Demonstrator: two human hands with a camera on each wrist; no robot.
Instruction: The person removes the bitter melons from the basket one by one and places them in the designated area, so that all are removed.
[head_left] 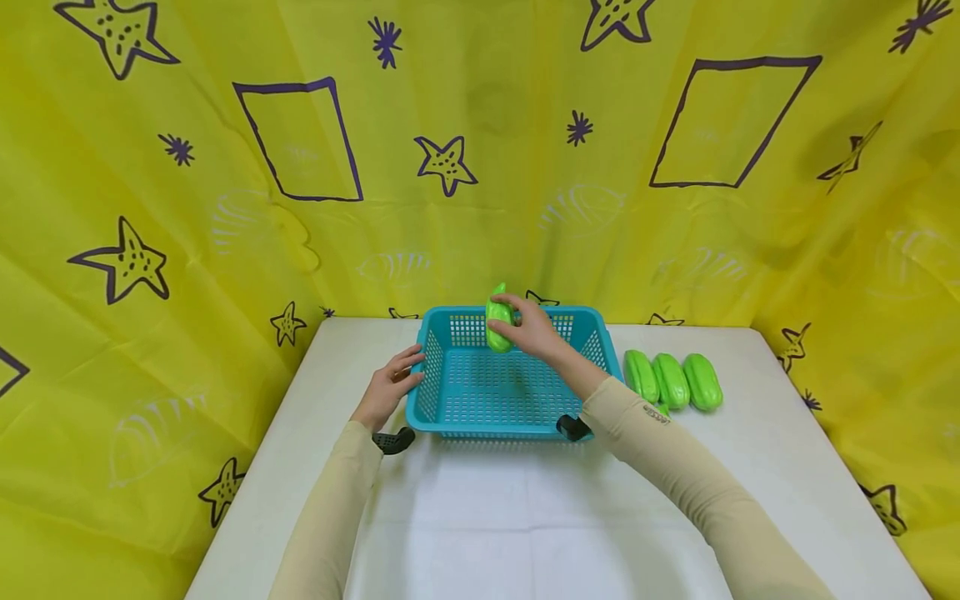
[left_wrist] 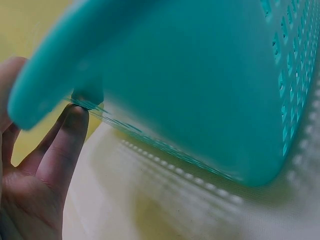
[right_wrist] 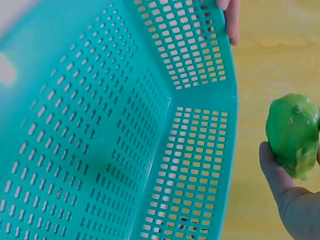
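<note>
My right hand [head_left: 531, 327] pinches a glossy green plump vegetable [head_left: 499, 323], apparently a plastic one with a short curved stem, above the back part of a turquoise basket [head_left: 504, 432]. In the right wrist view the same green vegetable [right_wrist: 292, 135] sits between thumb and fingers, beyond the basket's rim. At the basket's left side, the spread fingers of my left hand [head_left: 387, 387] touch the rim and outer wall. The left wrist view shows a fingertip against the outside of the basket [left_wrist: 190, 90]. No vegetable shows inside the basket.
Several more green vegetables [head_left: 672, 381] stand in a row right of the basket, partly behind the right sleeve [head_left: 645, 433]. A white table [head_left: 480, 517] carries everything. Yellow patterned curtain [head_left: 495, 233] encloses the back and sides.
</note>
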